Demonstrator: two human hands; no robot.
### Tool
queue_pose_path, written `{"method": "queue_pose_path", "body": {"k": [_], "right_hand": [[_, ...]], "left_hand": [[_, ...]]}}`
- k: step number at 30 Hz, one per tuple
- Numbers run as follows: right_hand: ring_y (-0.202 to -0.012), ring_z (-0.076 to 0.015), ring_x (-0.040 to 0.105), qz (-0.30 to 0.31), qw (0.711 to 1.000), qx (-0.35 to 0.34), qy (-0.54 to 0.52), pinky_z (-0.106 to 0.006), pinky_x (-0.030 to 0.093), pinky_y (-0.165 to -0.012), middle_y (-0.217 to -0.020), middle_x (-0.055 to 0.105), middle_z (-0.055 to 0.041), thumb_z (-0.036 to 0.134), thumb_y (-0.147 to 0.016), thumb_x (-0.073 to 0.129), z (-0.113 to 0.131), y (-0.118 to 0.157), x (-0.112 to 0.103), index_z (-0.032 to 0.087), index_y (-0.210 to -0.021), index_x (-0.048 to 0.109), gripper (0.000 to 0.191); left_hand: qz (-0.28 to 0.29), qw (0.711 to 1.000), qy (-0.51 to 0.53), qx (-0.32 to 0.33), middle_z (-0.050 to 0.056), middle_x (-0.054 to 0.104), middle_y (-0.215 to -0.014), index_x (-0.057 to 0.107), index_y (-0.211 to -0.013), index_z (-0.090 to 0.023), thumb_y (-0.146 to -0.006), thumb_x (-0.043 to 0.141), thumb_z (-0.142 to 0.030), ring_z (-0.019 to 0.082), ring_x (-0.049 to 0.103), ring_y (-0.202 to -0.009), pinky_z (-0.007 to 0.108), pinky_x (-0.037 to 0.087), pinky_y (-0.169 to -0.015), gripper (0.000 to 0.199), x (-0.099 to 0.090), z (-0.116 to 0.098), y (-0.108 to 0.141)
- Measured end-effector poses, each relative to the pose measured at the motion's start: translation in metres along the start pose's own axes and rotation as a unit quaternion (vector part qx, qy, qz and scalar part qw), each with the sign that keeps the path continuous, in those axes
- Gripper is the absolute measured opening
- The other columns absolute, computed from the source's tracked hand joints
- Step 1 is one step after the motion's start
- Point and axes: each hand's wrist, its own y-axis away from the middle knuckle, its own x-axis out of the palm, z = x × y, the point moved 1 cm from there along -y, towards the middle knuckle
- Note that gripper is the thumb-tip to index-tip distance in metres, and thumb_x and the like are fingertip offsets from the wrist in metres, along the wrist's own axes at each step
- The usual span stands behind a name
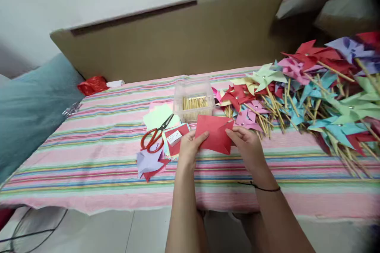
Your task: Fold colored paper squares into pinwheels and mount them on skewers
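Between my two hands is a red square of paper (pixel 214 132), with slits or creases running in from its corners. My left hand (pixel 190 146) pinches its left edge, thumb on top. At the right edge, my right hand (pixel 245 140) grips the paper between thumb and fingers. Just left of my left hand, a small white box (pixel 173 138) rests on a stack of coloured paper squares. Scissors with red handles (pixel 152 138) lie partly open beside it. Behind the red paper stands a clear plastic box (pixel 194 91) holding many thin wooden sticks (pixel 195 103).
Many paper pinwheels on sticks (pixel 297 95) are heaped along the right side. Cut purple paper (pixel 148 161) and pale green sheets (pixel 160 115) lie at left. Farther back sit a red plastic bag (pixel 92 85) and a brown board (pixel 166 39). A striped cloth (pixel 89 158) covers the surface.
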Motion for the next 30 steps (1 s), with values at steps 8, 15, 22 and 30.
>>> {"method": "queue_pose_path", "body": {"k": [8, 15, 22, 30], "right_hand": [[-0.055, -0.0113, 0.055, 0.039, 0.998, 0.026, 0.031, -0.022, 0.042, -0.051, -0.060, 0.062, 0.0026, 0.039, -0.071, 0.071, -0.001, -0.004, -0.007, 0.018, -0.069, 0.063, 0.022], [-0.058, -0.0143, 0.061, 0.010, 0.999, 0.024, 0.018, -0.026, 0.049, -0.058, -0.060, 0.064, 0.0032, 0.036, -0.072, 0.069, 0.001, -0.004, -0.009, 0.022, -0.081, 0.056, 0.021], [-0.066, -0.0149, 0.065, 0.120, 0.992, -0.019, 0.018, -0.029, 0.054, -0.064, -0.077, 0.065, 0.0004, 0.028, -0.076, 0.064, -0.003, -0.005, -0.015, 0.023, -0.089, 0.063, 0.014], [-0.079, -0.0205, 0.069, 0.124, 0.992, 0.004, 0.024, -0.034, 0.057, -0.072, -0.083, 0.072, -0.0056, 0.033, -0.072, 0.071, -0.006, -0.004, -0.015, 0.019, -0.085, 0.070, 0.019]], "left_hand": [[-0.016, 0.998, -0.053, 0.021, 0.006, 0.075, -0.076, 0.074, -0.080, -0.014, -0.052, 0.085, -0.028, 0.017, 0.067, -0.063, 0.028, 0.054, -0.065, 0.033, 0.003, 0.001, 0.004], [-0.032, 0.997, -0.050, 0.049, 0.006, 0.074, -0.074, 0.072, -0.080, -0.013, -0.050, 0.085, -0.029, 0.018, 0.067, -0.063, 0.029, 0.055, -0.062, 0.036, 0.003, 0.001, 0.003], [-0.083, 0.994, -0.042, 0.065, 0.002, 0.071, -0.065, 0.072, -0.077, -0.014, -0.051, 0.085, -0.028, 0.017, 0.066, -0.059, 0.028, 0.054, -0.059, 0.032, 0.001, 0.002, 0.002], [-0.063, 0.996, -0.039, 0.058, 0.004, 0.073, -0.068, 0.072, -0.079, -0.014, -0.053, 0.083, -0.030, 0.017, 0.066, -0.057, 0.029, 0.055, -0.058, 0.033, 0.000, 0.004, 0.000]]}}
